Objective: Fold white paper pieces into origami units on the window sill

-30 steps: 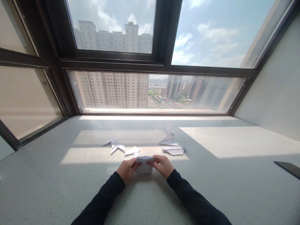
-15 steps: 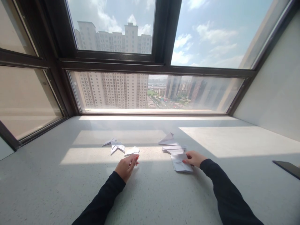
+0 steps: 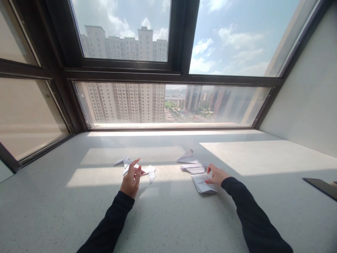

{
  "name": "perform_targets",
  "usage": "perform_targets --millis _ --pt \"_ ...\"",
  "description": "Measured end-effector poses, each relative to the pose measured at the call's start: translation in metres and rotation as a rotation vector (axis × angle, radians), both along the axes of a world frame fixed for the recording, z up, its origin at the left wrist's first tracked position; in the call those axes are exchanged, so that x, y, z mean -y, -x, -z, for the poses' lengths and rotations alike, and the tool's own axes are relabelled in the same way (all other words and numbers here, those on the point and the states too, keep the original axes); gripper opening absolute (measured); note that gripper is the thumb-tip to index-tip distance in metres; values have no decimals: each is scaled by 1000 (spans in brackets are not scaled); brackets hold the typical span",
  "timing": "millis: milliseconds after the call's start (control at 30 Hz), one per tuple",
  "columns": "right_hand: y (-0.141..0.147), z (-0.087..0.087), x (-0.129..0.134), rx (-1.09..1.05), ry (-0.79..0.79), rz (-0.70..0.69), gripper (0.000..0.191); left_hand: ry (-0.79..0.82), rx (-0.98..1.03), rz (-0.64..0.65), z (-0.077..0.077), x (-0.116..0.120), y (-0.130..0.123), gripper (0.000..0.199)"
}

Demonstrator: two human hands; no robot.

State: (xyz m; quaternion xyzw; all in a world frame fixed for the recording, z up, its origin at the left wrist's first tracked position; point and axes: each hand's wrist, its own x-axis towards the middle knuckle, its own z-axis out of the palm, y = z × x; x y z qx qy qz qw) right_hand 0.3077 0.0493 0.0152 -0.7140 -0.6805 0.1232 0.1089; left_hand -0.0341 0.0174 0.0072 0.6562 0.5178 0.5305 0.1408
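Observation:
My left hand (image 3: 131,181) hovers with thumb and forefinger apart, holding nothing I can see. Just past its fingertips lies a small folded paper piece (image 3: 151,173) with a pointed flap. A pointed folded paper figure (image 3: 120,161) is partly hidden behind this hand. On the right, my right hand (image 3: 217,174) has its forefinger raised and its thumb at the edge of a squarish folded paper stack (image 3: 202,186). The layers of that stack fan slightly at the front. Behind it are a long flat folded paper (image 3: 194,169) and a paper plane (image 3: 186,156).
The speckled white windowsill (image 3: 168,218) carries everything. A dark flat object (image 3: 319,188) lies at the far right edge. Dark window frames (image 3: 171,77) rise behind the sill, and a white wall (image 3: 302,116) bounds the right side.
My left hand has moved left and away from the small folded paper, with its fingers spreading; that paper's pointed flap now shows. My right forefinger has lifted off the paper stack.

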Motion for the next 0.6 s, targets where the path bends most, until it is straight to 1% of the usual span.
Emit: perform_targets --millis 67,167,200,233,300,367,400,500,600 --pt "5 -5 3 49 -38 43 30 -39 -72 -37 1 -4 6 40" --pt "25 -19 8 140 -159 79 26 -71 -300 -62 9 -10 14 38" --pt "36 -23 10 159 -223 58 23 -64 -393 -58 13 -12 15 39" --pt "49 -27 12 158 -287 8 19 -45 -486 -49 18 -13 16 41" --pt "80 -29 16 90 -382 -150 14 16 -644 -23 27 -14 16 45" --pt "111 -25 19 0 -392 -353 11 80 -757 22 34 -13 13 47" --pt "124 -21 21 -36 -391 -428 11 100 -791 47 37 -13 11 46" --pt "148 -4 23 -56 -392 -501 21 97 -812 137 40 -11 4 42" --pt "154 13 24 -3 -369 -526 37 44 -772 254 36 -10 -2 34"
